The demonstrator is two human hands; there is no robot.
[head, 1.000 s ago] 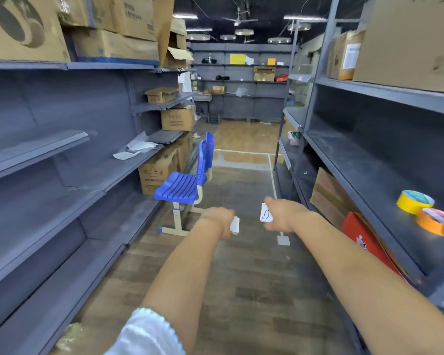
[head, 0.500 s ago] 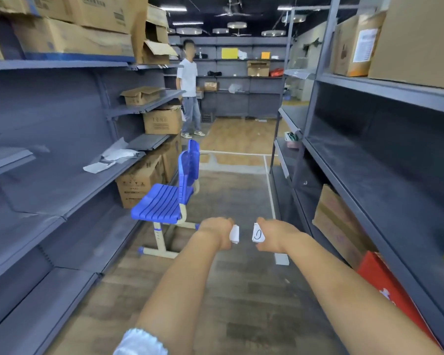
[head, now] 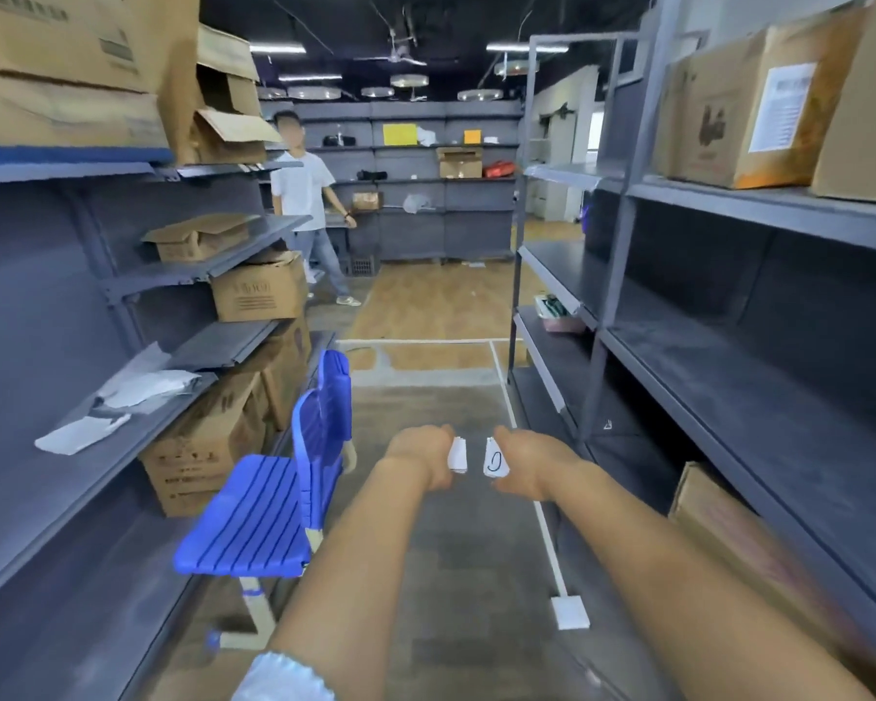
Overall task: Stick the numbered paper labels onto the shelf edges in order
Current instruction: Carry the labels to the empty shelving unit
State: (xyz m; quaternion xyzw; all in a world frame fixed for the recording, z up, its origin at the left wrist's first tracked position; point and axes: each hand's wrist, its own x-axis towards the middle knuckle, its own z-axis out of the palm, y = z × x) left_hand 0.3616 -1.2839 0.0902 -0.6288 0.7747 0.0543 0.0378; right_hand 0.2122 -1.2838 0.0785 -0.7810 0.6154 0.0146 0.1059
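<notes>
Both arms reach forward over the aisle floor. My left hand (head: 421, 460) grips a small stack of white paper labels (head: 458, 453). My right hand (head: 529, 465) pinches a single white label (head: 495, 462) with a handwritten dark mark on it. The two hands sit close together, a small gap between the papers. Grey metal shelves run along both sides: the left shelf edge (head: 97, 478) and the right shelf edge (head: 689, 392). No label shows on the nearby shelf edges.
A blue plastic chair (head: 269, 513) stands at the left of the aisle. Cardboard boxes (head: 208, 447) fill the lower left shelves. A person (head: 307, 210) stands at the aisle's far end. A white square piece (head: 570, 612) lies on the floor.
The view has advanced down the aisle and turned left; the tape rolls on the right shelf left the view. A person appeared at the far end. My hands came closer together.
</notes>
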